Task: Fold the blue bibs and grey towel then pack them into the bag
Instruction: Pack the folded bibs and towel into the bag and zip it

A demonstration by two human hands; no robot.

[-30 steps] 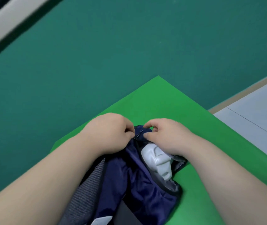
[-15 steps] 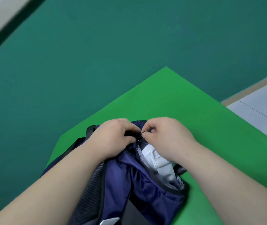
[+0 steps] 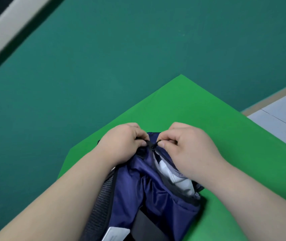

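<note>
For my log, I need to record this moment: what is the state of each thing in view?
bag: lies on green sheet, zipper partly open.
pale cloth: inside bag, partly visible.
left hand: pinches bag's top edge.
right hand: pinches zipper pull.

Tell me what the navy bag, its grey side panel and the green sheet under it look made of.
Navy bag: thin woven synthetic, likely nylon or polyester; slight sheen, soft creases.
Grey side panel: probably mesh or ribbed padding; fine dotted texture, matte.
Green sheet: smooth matte paper or thin card, perhaps; flat, crisp straight edges, no weave visible.
</note>
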